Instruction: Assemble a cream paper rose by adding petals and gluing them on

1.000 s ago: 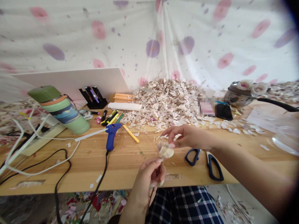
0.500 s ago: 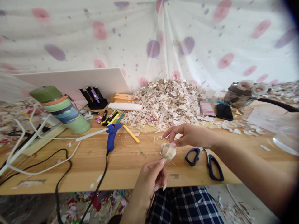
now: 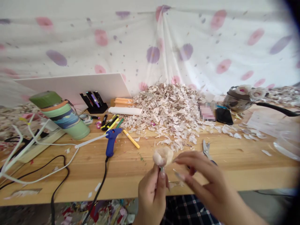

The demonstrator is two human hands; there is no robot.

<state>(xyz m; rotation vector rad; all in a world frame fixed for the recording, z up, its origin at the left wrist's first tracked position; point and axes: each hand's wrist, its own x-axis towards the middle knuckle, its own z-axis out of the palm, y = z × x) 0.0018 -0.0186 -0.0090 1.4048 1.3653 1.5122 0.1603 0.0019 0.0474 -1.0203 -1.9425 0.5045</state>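
My left hand (image 3: 153, 190) pinches a small handmade flower (image 3: 162, 155) by its short green stem, just under the bloom. The bloom is pale cream and papery, with layered petals, and stands upright over the front part of the table. To its right is my right hand (image 3: 206, 184), with thumb and fingers spread apart and nothing between them. Its fingertips are close to the petals; I cannot tell whether they touch. Scissors (image 3: 206, 149) lie behind my right hand, their blades showing and their handles mostly hidden.
A big heap of dry papery petals (image 3: 168, 109) lies at the back of the table. Leftward are a blue glue gun (image 3: 112, 142) with its cord, a yellow pen (image 3: 131, 139) and a green bottle (image 3: 65, 117). A metal pot (image 3: 236, 100) stands at the far right.
My right hand has come off the bloom and moved right and nearer, its fingers now spread, covering the scissors' handles. My left hand has turned the flower more upright. The view has shifted slightly.
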